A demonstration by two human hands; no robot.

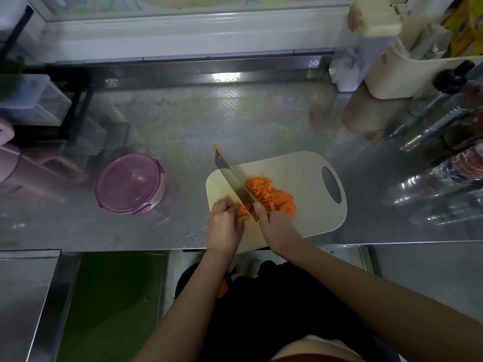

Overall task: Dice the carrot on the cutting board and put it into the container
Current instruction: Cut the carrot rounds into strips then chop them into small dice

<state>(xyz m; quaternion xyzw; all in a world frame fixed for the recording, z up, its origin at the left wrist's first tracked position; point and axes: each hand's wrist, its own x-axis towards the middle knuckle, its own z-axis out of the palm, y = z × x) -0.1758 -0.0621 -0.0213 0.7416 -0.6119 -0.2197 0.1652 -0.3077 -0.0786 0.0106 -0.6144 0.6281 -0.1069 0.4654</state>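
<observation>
A cream cutting board (300, 168) lies on the steel counter, its handle hole at the right. My left hand (224, 222) grips a piece of carrot (243, 210) near the board's front left. My right hand (274, 226) holds the handle of a cleaver (232, 182); its blade runs back and left, edge down beside the held piece. To the right of the blade sits a pile of diced carrot (260, 189) and several slices (285, 202). A round container with a purple lid (129, 182) stands shut on the counter, left of the board.
A small carrot bit (217, 148) lies behind the board at the blade tip. A pink tub (10, 163) and black rack (65, 111) stand at the left. A cream bin (407, 71) and plastic-wrapped bottles (449, 142) crowd the right. A green bin (115, 304) sits below the counter edge.
</observation>
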